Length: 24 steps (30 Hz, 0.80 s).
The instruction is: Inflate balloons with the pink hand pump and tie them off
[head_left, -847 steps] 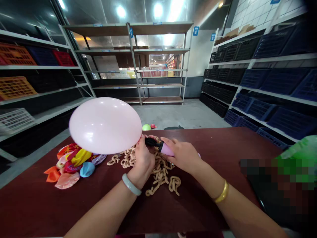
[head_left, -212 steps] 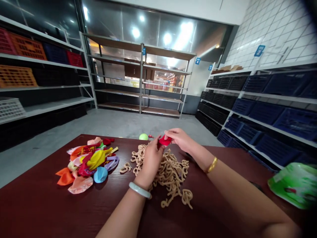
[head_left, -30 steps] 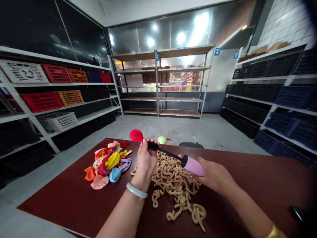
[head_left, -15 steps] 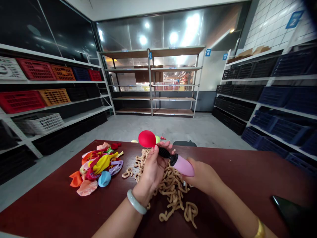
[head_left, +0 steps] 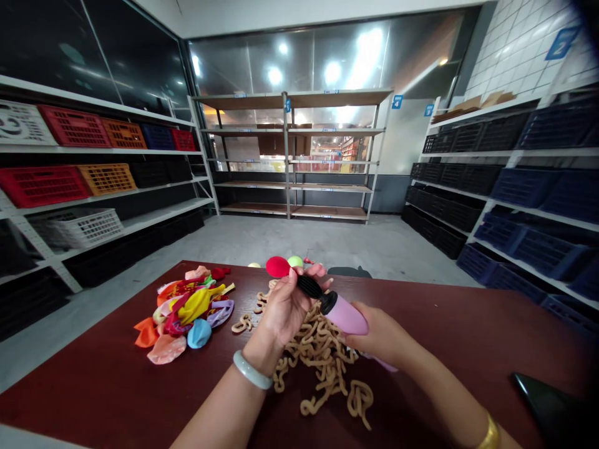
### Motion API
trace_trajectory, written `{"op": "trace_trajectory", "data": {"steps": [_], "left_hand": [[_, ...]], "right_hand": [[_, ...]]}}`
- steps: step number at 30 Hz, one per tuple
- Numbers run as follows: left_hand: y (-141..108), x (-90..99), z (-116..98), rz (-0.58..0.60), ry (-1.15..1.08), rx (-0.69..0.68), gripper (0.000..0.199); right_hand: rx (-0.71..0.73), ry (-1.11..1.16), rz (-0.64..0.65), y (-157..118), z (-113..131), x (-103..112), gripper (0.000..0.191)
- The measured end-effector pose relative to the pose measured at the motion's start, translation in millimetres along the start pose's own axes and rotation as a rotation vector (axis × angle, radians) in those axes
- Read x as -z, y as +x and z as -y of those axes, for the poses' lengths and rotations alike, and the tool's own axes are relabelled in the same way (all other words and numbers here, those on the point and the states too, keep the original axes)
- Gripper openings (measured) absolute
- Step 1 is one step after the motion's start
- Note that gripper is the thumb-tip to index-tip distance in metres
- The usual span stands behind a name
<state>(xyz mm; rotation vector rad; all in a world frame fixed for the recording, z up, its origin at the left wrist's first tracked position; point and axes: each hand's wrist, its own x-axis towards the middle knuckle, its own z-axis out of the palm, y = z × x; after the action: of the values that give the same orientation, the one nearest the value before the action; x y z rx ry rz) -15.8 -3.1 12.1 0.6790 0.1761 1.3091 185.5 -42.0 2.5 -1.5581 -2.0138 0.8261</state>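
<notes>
My left hand [head_left: 286,312] pinches the neck of a small red balloon [head_left: 277,267] at the tip of a hand balloon pump. The pump [head_left: 345,313] has a lilac body and a black ribbed front end [head_left: 309,285], slanting up to the left. My right hand [head_left: 379,330] is wrapped round the lilac body. Under both hands lies a heap of tan, curly, twisted pieces [head_left: 322,349], partly covered by them. A lilac piece [head_left: 386,364] shows below my right hand; its kind is unclear. Left of the heap is a pile of limp coloured balloons [head_left: 191,312].
A dark flat object [head_left: 545,396] lies at the right of the brown table [head_left: 449,374]. A green balloon [head_left: 294,262] shows beyond the far edge. Shelves with crates [head_left: 70,187] line both sides; a metal rack [head_left: 287,168] stands behind.
The red balloon looks smaller than before. The black ribbed part shows more beside my left hand, and the lilac piece below my right hand has come into sight.
</notes>
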Motion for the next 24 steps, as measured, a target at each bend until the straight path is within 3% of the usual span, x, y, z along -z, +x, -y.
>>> {"op": "trace_trajectory", "data": {"steps": [8, 14, 19, 24], "left_hand": [[0.9, -3.2, 13.7, -0.021, -0.005, -0.145, 0.018], [9.6, 10.3, -16.2, -0.206, -0.008, -0.347, 0.022], [15.8, 30.8, -46.7, -0.377, 0.047, -0.619, 0.024], [18.2, 34.9, -47.8, -0.395, 0.065, -0.646, 0.026]], "right_hand": [[-0.008, 0.161, 0.083, -2.4, 9.2, -5.0, 0.041], [-0.018, 0.019, 0.061, 2.7, -4.1, -7.3, 0.041], [-0.026, 0.008, 0.168, 4.8, -19.7, -5.4, 0.039], [-0.009, -0.03, 0.167, 3.8, -24.4, -1.5, 0.04]]}}
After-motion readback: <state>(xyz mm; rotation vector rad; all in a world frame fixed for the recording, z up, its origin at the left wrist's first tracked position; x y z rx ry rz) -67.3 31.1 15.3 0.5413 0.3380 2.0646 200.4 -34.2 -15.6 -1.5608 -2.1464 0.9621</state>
